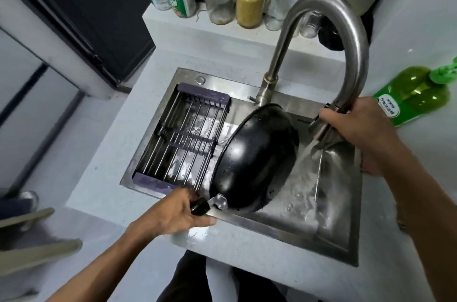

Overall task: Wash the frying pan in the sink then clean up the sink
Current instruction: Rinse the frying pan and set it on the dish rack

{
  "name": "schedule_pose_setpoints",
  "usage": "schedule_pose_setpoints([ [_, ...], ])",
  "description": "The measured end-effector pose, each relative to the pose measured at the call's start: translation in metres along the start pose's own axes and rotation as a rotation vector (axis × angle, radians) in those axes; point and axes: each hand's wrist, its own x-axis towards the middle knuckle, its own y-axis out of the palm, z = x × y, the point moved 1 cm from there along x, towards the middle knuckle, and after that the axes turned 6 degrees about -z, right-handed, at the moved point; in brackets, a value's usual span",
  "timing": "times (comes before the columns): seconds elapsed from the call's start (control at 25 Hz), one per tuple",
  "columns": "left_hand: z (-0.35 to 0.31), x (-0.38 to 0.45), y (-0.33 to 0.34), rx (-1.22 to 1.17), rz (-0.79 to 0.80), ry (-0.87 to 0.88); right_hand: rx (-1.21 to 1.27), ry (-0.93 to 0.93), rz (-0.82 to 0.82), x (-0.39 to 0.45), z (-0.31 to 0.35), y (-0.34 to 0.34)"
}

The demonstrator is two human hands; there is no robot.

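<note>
The black frying pan (254, 161) stands tilted on its edge in the steel sink (341, 235), its wet underside facing me. My left hand (173, 215) grips the pan's black handle at the sink's front rim. My right hand (358, 128) is closed around the spray head of the tall curved steel faucet (351, 54), at the right of the sink. Water streams from the head down into the basin to the right of the pan and splashes on the bottom.
A purple-ended wire drying rack (183, 138) spans the sink's left half. A green dish-soap bottle (415, 94) lies on the counter at right. Several jars and bottles (249, 2) stand on the ledge behind the sink. A dark cabinet is at the left.
</note>
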Motion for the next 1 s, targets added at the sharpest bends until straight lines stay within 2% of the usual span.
schedule_pose_setpoints([
  [0.24,0.012,-0.043,-0.038,-0.084,-0.16,0.043,0.069,0.045,0.126,-0.008,0.005,0.002],
  [0.48,0.034,-0.067,-0.078,-0.1,-0.367,-0.074,0.21,0.105,0.235,-0.026,0.015,0.064],
  [0.8,0.06,-0.052,-0.116,-0.22,-0.633,-0.151,0.372,-0.09,0.333,-0.032,0.087,0.122],
  [1.0,0.071,-0.037,-0.153,-0.207,-0.684,-0.154,0.338,-0.001,0.355,-0.019,0.122,0.171],
])
